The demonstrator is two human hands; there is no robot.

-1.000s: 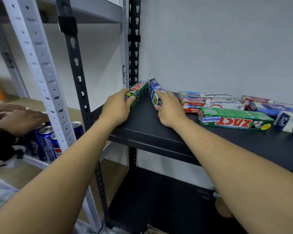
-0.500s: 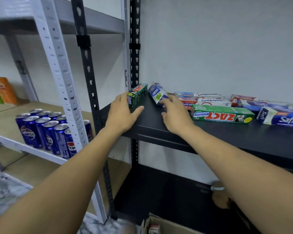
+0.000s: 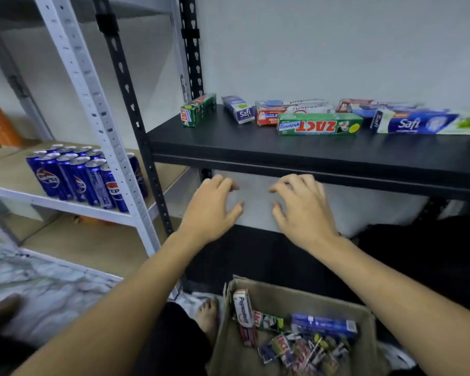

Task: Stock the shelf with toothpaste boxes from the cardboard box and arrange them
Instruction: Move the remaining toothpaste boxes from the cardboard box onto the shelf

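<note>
Below matte black shelf (image 3: 282, 150), left hand (image 3: 210, 210) and right hand (image 3: 300, 210) empty, fingers loosely spread; glossy rectangular toothpaste boxes (image 3: 319, 124) above, creased cardboard box (image 3: 255, 346) underneath.

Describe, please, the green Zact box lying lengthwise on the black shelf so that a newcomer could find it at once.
Start at the black shelf against the grey wall. Near the middle of its row of boxes, closest to the front edge, lies the long green Zact box, its side facing out in front of red-and-white Pepsodent boxes. Unlike the other green Zact box, which points end-out at the left, its red lettering reads upside down.
</note>
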